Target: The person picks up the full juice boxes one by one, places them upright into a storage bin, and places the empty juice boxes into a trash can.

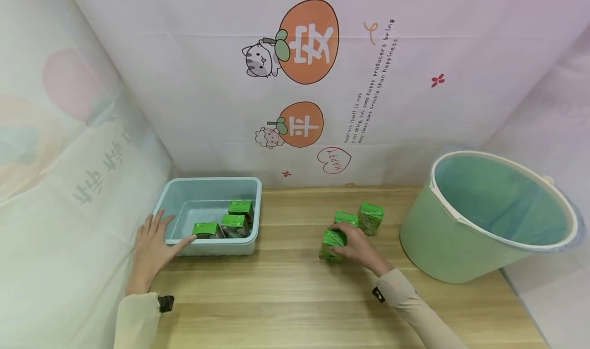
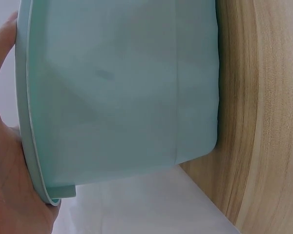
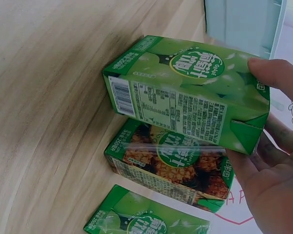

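Note:
My right hand [image 1: 361, 247] pinches a green grape juice carton [image 3: 190, 92] near its top, thumb on one side and fingers on the other. Close behind that carton stands a pineapple juice carton [image 3: 171, 163] with a green top. Another grape juice carton [image 3: 146, 219] stands beside it, farther right in the head view. At the left, my left hand [image 1: 152, 249] rests on the near left corner of a light blue plastic bin [image 1: 214, 179], fingers spread over the left rim and thumb along the front rim. Several green-topped cartons [image 1: 236, 221] sit inside, toward the right.
A large pale green bucket [image 1: 451, 241] with a white rim stands at the right, leaning outward in the head view. The wood-grain table [image 1: 286, 298] meets a printed cloth backdrop [image 1: 207, 82] behind, with cloth sides left and right.

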